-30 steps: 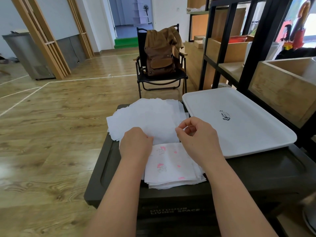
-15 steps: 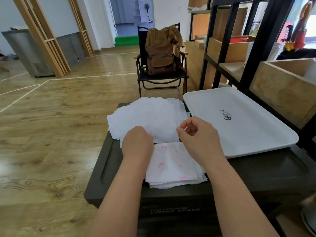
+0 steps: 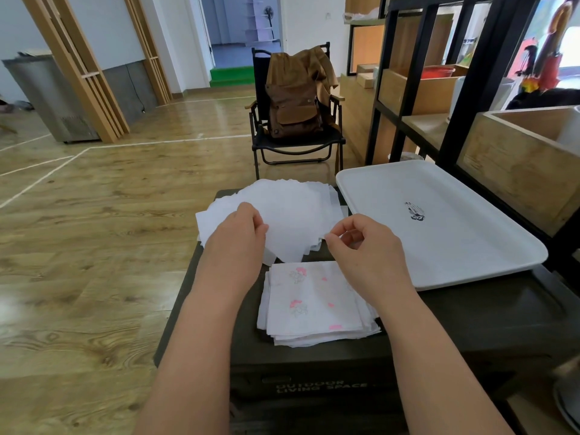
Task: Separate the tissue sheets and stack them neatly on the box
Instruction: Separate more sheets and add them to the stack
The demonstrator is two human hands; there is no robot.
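On the dark green plastic box (image 3: 439, 324), the pink-printed folded tissue stack (image 3: 314, 301) lies nearest. Just past it at twelve o'clock, left hand (image 3: 240, 243) and right hand (image 3: 367, 246) have risen, fingers pinching one thin white sheet (image 3: 292, 221). It now hangs lifted over the loose white pile (image 3: 332, 199), so placing looks next.

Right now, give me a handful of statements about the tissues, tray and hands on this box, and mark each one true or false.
1. Both hands, left hand and right hand, pinch one thin white sheet. True.
2. The printed tissue stack lies on the white tray. False: it lies on the dark box, beside the tray.
3. The tray holds tissues. False: it holds none.
4. A brown backpack sits on the black chair. True.
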